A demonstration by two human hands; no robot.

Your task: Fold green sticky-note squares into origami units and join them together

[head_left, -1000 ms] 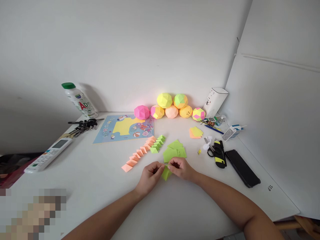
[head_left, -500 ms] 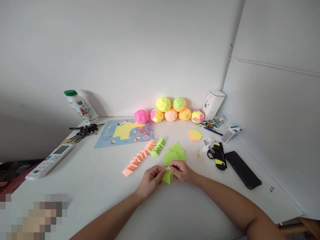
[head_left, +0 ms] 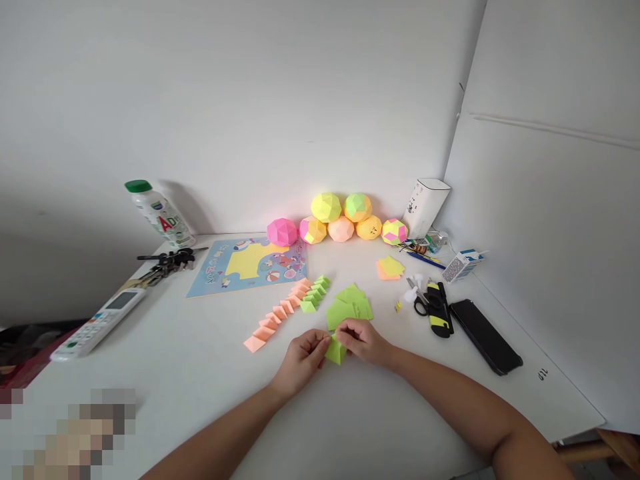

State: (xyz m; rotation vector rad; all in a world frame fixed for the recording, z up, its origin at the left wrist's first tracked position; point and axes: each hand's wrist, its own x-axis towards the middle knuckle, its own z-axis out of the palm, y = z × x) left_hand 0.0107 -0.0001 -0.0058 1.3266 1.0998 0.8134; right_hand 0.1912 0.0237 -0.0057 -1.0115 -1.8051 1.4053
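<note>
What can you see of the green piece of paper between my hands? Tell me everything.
The folded paper piece is bright lime green and looks thin and matte, with creased facets and a pointed lower end facing you. Your left hand pinches it at its left side and your right hand at its upper right; the fingers hide part of it. It sits just on the near side of the loose green sheets. Whether it touches the table can't be told.

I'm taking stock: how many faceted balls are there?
7. Bottom row, left to right: pink ball, pink-yellow-orange ball, peach ball, orange ball, pink-yellow ball. On top: yellow ball, left; green-orange ball, right. Others could be hidden behind.
</note>
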